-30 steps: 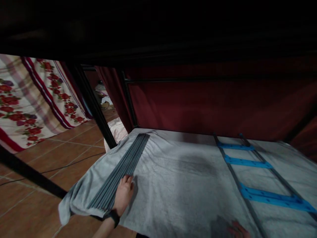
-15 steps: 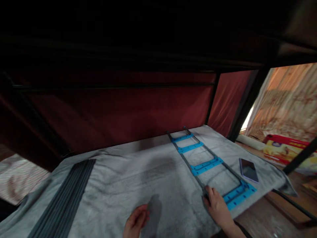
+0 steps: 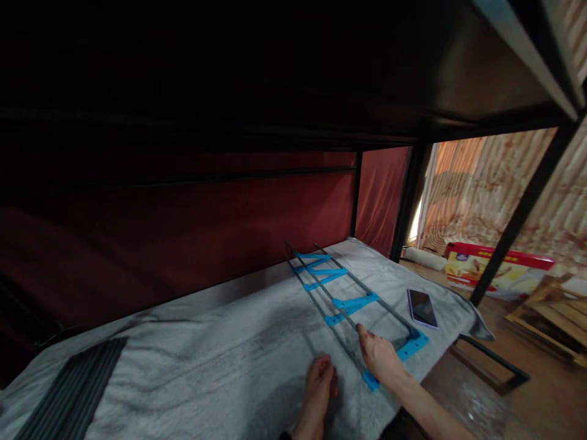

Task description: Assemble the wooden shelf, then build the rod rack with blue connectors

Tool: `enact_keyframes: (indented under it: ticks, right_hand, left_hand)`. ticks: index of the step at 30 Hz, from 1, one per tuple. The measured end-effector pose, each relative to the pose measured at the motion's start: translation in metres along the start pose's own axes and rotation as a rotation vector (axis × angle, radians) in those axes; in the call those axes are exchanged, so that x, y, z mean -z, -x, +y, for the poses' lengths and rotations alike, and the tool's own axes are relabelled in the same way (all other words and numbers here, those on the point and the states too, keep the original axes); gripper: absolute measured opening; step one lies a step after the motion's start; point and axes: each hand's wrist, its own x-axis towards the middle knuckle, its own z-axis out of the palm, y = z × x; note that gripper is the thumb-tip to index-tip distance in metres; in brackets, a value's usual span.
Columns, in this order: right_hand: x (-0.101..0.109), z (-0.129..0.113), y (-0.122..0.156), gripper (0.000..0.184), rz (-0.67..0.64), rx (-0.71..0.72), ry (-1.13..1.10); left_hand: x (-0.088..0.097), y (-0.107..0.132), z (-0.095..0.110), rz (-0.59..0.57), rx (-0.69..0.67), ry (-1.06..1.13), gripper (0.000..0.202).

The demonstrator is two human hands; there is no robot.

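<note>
A ladder-like frame of thin grey rods and blue plastic crosspieces lies on the grey cloth. My right hand grips a grey rod of this frame and holds it above the cloth. Between this raised rod and the lower left one, the blue pieces spread in V shapes. My left hand is beside the frame's near left end, just over the cloth, its fingers curled in; nothing shows in them.
Several grey rods lie side by side at the left. Right of the frame rests a phone. Black metal posts and a dark board overhead enclose the bed-like surface. On the floor beyond are a red and yellow box and a wooden stool.
My right hand has lifted a long rod of the frame, and the blue crosspieces now splay apart. My left hand has come closer to the frame. The view has turned right.
</note>
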Motion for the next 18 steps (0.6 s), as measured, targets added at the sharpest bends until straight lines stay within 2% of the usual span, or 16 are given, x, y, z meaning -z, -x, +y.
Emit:
enact_keyframes:
  ticks: [3,5,7,9,11,13,16,18]
  right_hand:
    - [0.021,-0.017,0.011,0.053,0.07,0.0,0.063]
    - [0.028,-0.038,0.025,0.057,0.092,0.009,0.075]
    - [0.031,-0.065,0.041,0.065,0.098,0.037,0.053]
    - [0.031,-0.095,0.055,0.072,0.124,0.092,-0.026]
    - [0.03,-0.123,0.066,0.075,0.129,0.186,-0.151]
    - [0.026,-0.149,0.076,0.074,0.101,0.281,-0.268]
    - [0.014,-0.184,0.091,0.068,0.017,0.429,-0.422]
    - [0.005,-0.201,0.104,0.062,-0.04,0.502,-0.508]
  left_hand:
    - [-0.028,0.011,0.018,-0.024,0.0,0.047,0.061]
    - [-0.039,0.019,0.032,-0.078,-0.032,0.129,0.061]
    - [-0.042,0.026,0.045,-0.082,-0.087,0.212,0.055]
    - [-0.035,0.031,0.055,0.012,-0.147,0.277,0.05]
    - [-0.017,0.037,0.062,0.16,-0.195,0.299,0.046]
    - [0.012,0.046,0.066,0.287,-0.236,0.258,0.042]
    - [0.07,0.069,0.071,0.395,-0.262,0.118,0.041]
    - [0.112,0.088,0.071,0.434,-0.259,0.135,0.049]
